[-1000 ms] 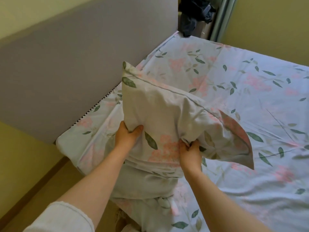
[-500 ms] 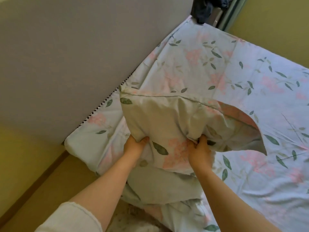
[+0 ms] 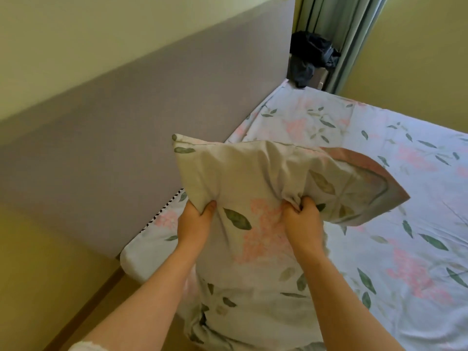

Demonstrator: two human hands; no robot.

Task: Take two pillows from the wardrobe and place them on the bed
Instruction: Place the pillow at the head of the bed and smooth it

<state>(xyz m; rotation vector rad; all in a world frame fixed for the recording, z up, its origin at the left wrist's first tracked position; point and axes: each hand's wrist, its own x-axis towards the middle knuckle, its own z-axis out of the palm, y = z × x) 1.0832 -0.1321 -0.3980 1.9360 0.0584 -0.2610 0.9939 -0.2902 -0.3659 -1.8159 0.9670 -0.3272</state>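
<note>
A floral pillow [image 3: 253, 173] with green leaves and pink blossoms is held up above the near corner of the bed [image 3: 379, 198]. My left hand [image 3: 195, 221] grips its lower left edge and my right hand [image 3: 301, 219] bunches the fabric at its lower middle. A pink flap of the case sticks out to the right. Below my arms hangs more floral fabric [image 3: 253, 300]; whether it is a second pillow or the same one I cannot tell. The wardrobe is out of view.
A grey headboard [image 3: 152, 117] runs along the left side of the bed. Dark clothing [image 3: 309, 57] is heaped at the far corner beside a grey-green curtain [image 3: 336, 34]. A wooden floor strip [image 3: 83, 312] lies at the lower left.
The pillow and both hands have risen and tilted back up after dipping toward the mattress. The view has lifted, showing the curtain and dark clothing again.
</note>
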